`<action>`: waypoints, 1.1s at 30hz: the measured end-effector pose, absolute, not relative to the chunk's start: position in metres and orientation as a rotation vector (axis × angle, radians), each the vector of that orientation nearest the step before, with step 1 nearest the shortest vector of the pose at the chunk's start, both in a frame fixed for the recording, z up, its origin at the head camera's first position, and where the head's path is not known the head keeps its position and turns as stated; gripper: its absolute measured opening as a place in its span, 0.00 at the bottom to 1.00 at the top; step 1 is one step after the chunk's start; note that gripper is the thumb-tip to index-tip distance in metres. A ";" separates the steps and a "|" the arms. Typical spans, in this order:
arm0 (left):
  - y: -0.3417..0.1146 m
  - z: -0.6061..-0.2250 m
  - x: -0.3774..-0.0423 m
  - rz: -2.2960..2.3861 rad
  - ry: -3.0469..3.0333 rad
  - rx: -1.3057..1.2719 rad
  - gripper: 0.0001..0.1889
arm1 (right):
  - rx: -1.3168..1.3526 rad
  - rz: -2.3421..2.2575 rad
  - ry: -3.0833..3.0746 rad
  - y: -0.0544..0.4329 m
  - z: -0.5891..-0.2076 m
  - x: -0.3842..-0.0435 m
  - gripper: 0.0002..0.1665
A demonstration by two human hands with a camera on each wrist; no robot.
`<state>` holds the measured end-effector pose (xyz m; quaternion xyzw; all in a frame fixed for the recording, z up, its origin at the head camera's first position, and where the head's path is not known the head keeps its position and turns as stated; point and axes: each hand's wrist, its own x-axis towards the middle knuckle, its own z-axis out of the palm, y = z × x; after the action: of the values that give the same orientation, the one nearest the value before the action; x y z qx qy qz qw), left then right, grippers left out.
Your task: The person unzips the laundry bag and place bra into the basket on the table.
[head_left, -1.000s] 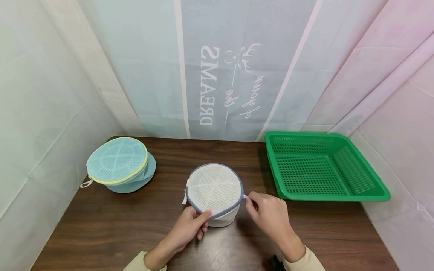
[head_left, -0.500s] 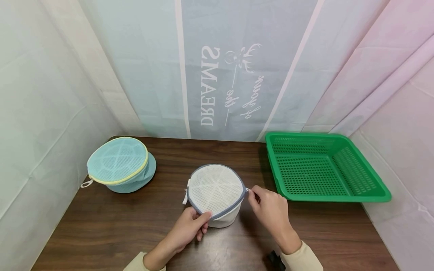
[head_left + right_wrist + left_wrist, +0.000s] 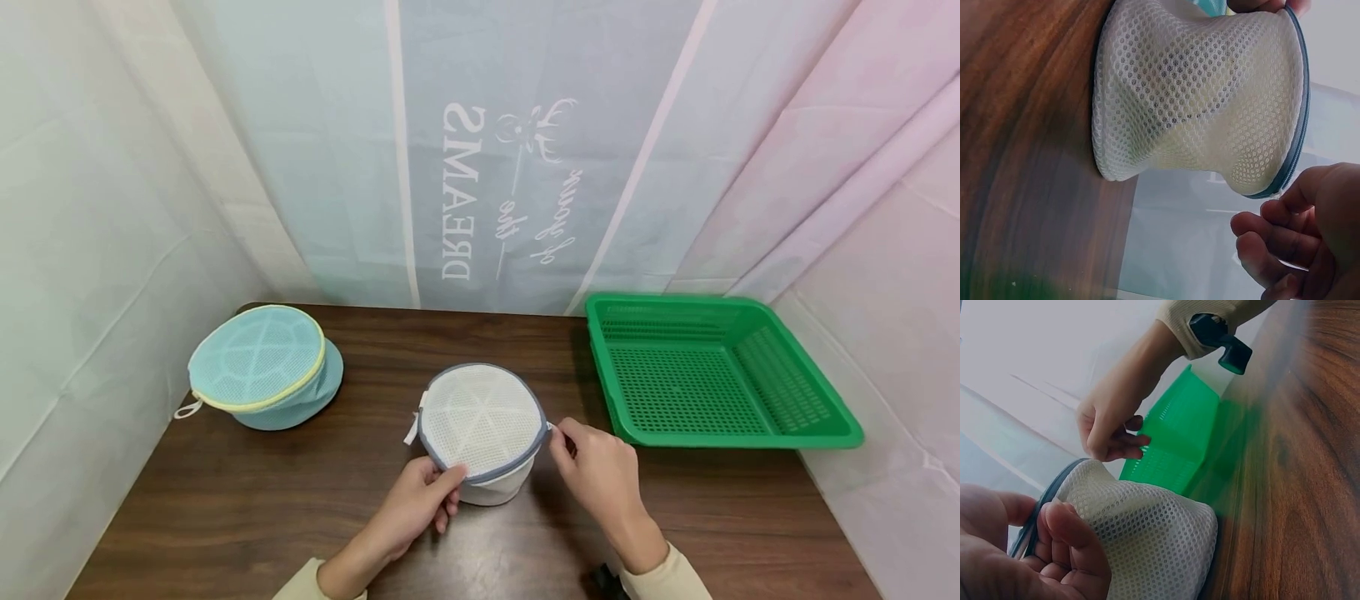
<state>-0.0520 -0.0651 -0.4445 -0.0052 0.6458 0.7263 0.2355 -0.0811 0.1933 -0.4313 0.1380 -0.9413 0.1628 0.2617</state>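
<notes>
A round white mesh laundry bag (image 3: 480,412) with a grey-blue zipper round its top stands upright on the table in the head view. My left hand (image 3: 411,507) pinches the zippered rim at the front, thumb on top and fingers curled beneath. At the right edge, my right hand (image 3: 600,473) pinches the small white zipper pull (image 3: 551,427) between thumb and forefinger. The bag's mesh side (image 3: 1191,94) sags in folds in the right wrist view. A white loop tag (image 3: 411,430) sticks out at the bag's left.
A light blue mesh laundry bag (image 3: 258,358) with a yellow zipper stands at the table's left back, its top tilted. To the right lies a green plastic basket (image 3: 738,439). Printed curtains (image 3: 517,50) enclose the brown wooden table (image 3: 247,508).
The right hand has shifted slightly right with the zipper pull, drawing the rim out into a point there. The white bag's top has moved slightly right; my left hand keeps its pinch.
</notes>
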 end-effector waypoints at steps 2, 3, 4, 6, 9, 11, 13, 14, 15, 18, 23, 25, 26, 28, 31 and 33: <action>-0.064 -0.444 -0.052 2.005 1.767 -0.035 0.13 | 0.368 0.456 -2.555 0.194 -0.431 -0.078 0.22; -0.064 -0.444 -0.052 2.012 1.764 -0.047 0.13 | 0.368 0.463 -2.558 0.194 -0.431 -0.077 0.22; -0.064 -0.444 -0.052 2.020 1.758 -0.059 0.13 | 0.372 0.472 -2.562 0.194 -0.431 -0.076 0.22; -0.065 -0.443 -0.053 2.034 1.743 -0.077 0.13 | 0.376 0.491 -2.572 0.194 -0.430 -0.075 0.22; -0.065 -0.443 -0.053 2.047 1.732 -0.066 0.13 | 0.382 0.500 -2.582 0.194 -0.429 -0.073 0.23; -0.065 -0.444 -0.053 2.046 1.736 -0.048 0.12 | 0.380 0.503 -2.588 0.193 -0.428 -0.072 0.23; -0.065 -0.444 -0.053 2.037 1.749 -0.030 0.12 | 0.380 0.504 -2.587 0.193 -0.427 -0.071 0.23; -0.066 -0.445 -0.054 2.033 1.755 -0.025 0.12 | 0.381 0.507 -2.587 0.193 -0.427 -0.070 0.24; -0.066 -0.445 -0.054 2.030 1.759 -0.025 0.12 | 0.382 0.514 -2.589 0.193 -0.427 -0.070 0.24; -0.067 -0.445 -0.053 2.034 1.763 -0.032 0.13 | 0.390 0.536 -2.591 0.192 -0.426 -0.068 0.24; -0.068 -0.445 -0.053 2.043 1.768 -0.030 0.12 | 0.398 0.572 -2.604 0.191 -0.426 -0.066 0.24; -0.069 -0.446 -0.053 2.041 1.771 -0.029 0.12 | 0.399 0.584 -2.616 0.191 -0.425 -0.065 0.24; -0.069 -0.447 -0.053 2.041 1.771 -0.031 0.13 | 0.402 0.590 -2.618 0.191 -0.425 -0.065 0.24; -0.069 -0.448 -0.053 2.045 1.769 -0.036 0.14 | 0.405 0.611 -2.630 0.191 -0.425 -0.063 0.25; -0.069 -0.449 -0.052 2.051 1.766 -0.042 0.18 | 0.413 0.645 -2.658 0.190 -0.424 -0.061 0.26; -0.068 -0.449 -0.052 2.054 1.762 -0.046 0.21 | 0.421 0.672 -2.677 0.189 -0.424 -0.059 0.27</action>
<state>-0.0520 -0.0684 -0.4491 -0.0165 0.6355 0.7411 0.2158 -0.0587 0.1885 -0.4235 0.1485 -0.9442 0.2370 0.1739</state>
